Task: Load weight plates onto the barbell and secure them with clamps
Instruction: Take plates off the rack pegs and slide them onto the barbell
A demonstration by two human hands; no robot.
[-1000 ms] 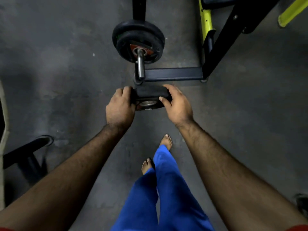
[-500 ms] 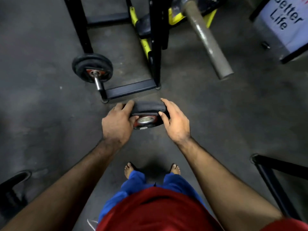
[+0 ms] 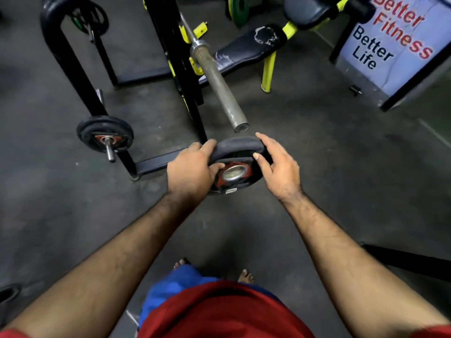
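I hold a small black weight plate point(image 3: 236, 148) with a red hub and a steel centre hole between both hands, tilted toward me. My left hand point(image 3: 191, 173) grips its left rim and my right hand point(image 3: 278, 168) grips its right rim. The bare steel sleeve of the barbell point(image 3: 219, 87) points at me from the rack, and its open end sits just above and beyond the plate, a short gap away. No clamp is in sight.
A black and yellow rack point(image 3: 180, 76) carries the bar, with a worn bench point(image 3: 249, 48) behind it. On the left a storage peg holds black plates point(image 3: 105, 136). A printed sign point(image 3: 390, 42) stands at the right. A black frame bar point(image 3: 410, 261) crosses the lower right floor.
My view has swung up from the storage peg to the barbell. The plate came off the peg area and has moved toward the sleeve's end, still in both hands.
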